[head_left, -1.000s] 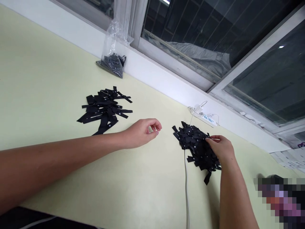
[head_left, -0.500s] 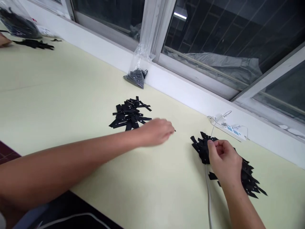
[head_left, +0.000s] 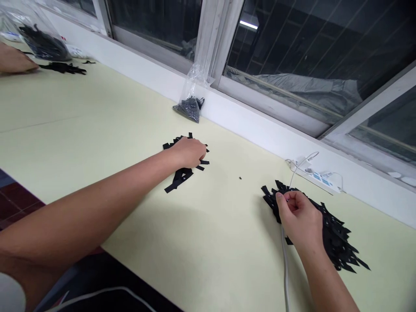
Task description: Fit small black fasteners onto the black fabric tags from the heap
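My left hand (head_left: 191, 152) is over a loose pile of short black fabric strips (head_left: 178, 180), its fingers curled down and closed. The fingertips are hidden behind the knuckles, so what they grip cannot be made out. To the right, my right hand (head_left: 300, 216) is closed in a pinch, thumb against bent forefinger, above a thicker heap of black strips (head_left: 338, 240). Whatever sits in that pinch is too small or hidden to name. A white cable (head_left: 285, 268) runs along the table past the right hand and in among the strips.
A clear bag of black pieces (head_left: 191, 106) leans on the white ledge below the windows. A white power strip (head_left: 316, 175) with plugs lies at the back right. Another person's hand (head_left: 14, 60) is far left, beside black strips (head_left: 65, 68) and a larger bag (head_left: 43, 43).
My left hand has moved left and back, from bare table onto the left pile, where some strips have shifted. The right hand stays pinched over its heap. The other person's hand shows more.
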Tool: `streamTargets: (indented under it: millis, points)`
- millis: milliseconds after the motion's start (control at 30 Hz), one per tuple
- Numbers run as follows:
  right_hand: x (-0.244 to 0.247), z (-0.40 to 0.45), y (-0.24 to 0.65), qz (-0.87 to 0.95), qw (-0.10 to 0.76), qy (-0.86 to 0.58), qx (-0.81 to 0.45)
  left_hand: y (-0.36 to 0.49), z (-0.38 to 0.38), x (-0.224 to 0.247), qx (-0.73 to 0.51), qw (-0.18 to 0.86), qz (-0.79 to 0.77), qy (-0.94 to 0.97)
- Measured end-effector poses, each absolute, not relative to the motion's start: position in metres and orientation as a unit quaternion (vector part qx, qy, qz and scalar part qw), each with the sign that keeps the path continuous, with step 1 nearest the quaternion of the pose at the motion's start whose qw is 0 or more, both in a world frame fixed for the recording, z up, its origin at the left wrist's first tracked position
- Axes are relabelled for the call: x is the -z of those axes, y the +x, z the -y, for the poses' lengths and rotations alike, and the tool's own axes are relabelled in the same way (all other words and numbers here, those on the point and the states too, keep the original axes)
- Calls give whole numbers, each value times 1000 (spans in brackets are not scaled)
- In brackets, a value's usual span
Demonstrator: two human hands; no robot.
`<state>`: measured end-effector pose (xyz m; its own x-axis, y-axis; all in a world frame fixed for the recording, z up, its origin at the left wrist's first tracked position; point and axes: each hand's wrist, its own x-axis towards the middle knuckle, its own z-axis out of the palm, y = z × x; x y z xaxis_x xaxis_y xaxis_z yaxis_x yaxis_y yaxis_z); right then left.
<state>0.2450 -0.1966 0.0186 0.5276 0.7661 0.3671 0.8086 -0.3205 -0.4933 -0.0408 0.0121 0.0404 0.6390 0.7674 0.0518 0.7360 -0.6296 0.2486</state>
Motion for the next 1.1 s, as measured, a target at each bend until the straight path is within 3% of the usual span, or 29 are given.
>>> streamTargets:
  millis: [333, 500, 633, 767, 1100]
  points:
    - [-20, 198, 243, 514, 339, -787, 27, -42, -3, -45, -81, 69, -405, 908]
    - [-17, 196, 235, 529, 381, -758, -4, -32, 10, -53, -141, 59, -371, 916]
    - [-12, 191, 223, 537, 472, -672, -192, -8, 39, -45, -220, 110, -242, 939]
    - [-10, 189, 207, 518, 476, -581, -410, 13, 70, -25, -232, 115, -108, 960]
    - [-7, 186, 207, 387, 508, -527, -561, 21, 72, -1, -308, 48, -13, 950]
